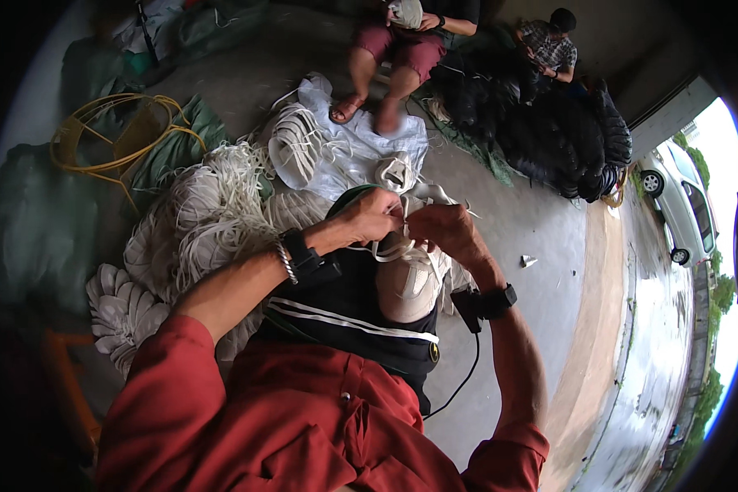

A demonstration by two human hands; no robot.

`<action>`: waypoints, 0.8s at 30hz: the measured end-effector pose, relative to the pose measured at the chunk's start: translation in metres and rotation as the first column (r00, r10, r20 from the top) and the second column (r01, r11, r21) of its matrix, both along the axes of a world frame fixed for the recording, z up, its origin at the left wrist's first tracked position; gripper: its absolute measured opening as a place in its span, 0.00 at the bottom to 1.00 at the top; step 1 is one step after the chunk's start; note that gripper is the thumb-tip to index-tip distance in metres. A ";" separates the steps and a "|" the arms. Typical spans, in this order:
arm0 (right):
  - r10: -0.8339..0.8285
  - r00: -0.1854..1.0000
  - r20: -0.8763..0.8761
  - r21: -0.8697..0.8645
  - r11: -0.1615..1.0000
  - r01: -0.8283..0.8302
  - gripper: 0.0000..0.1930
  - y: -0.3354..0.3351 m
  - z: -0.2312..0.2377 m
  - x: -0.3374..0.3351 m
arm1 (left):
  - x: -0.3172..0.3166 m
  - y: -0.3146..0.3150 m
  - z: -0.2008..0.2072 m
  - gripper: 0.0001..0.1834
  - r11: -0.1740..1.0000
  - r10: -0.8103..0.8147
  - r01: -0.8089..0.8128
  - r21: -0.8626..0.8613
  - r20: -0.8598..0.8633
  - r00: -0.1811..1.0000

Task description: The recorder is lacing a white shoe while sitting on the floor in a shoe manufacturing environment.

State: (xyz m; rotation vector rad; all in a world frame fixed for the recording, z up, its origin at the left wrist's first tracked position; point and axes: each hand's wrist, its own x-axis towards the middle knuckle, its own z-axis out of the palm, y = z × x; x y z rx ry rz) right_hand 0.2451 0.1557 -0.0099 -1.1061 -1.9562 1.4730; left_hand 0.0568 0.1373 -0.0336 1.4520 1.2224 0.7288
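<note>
The left hand (373,218) and right hand (446,230) pinch a white lace (406,213) close together over a pale shoe (406,289). The exact grip is hard to make out.

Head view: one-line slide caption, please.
Left hand and right hand pinch a white lace over a pale shoe, beside piled uppers.
</note>
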 end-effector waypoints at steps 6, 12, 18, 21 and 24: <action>-0.093 0.975 0.204 0.426 0.905 -0.003 0.05 -0.004 -0.008 0.012 | 0.021 0.005 -0.023 0.05 0.942 0.001 -0.028 0.334 0.079 0.997; -0.271 0.845 0.461 0.730 0.658 -0.187 0.10 0.000 -0.022 0.014 | 0.038 0.008 -0.041 0.10 0.854 0.236 -0.097 0.511 -0.214 0.948; -0.357 0.750 0.557 0.734 0.634 -0.244 0.11 -0.002 -0.031 0.020 | 0.034 0.007 -0.047 0.11 0.865 0.219 -0.001 0.502 -0.375 0.901; -0.349 0.685 0.639 0.675 0.681 -0.283 0.13 0.003 -0.035 0.024 | 0.029 0.009 -0.053 0.10 0.858 0.165 0.036 0.512 -0.340 0.926; -0.332 0.688 0.645 0.646 0.717 -0.260 0.14 0.007 -0.043 0.022 | 0.025 0.010 -0.055 0.08 0.859 0.155 0.041 0.511 -0.335 0.929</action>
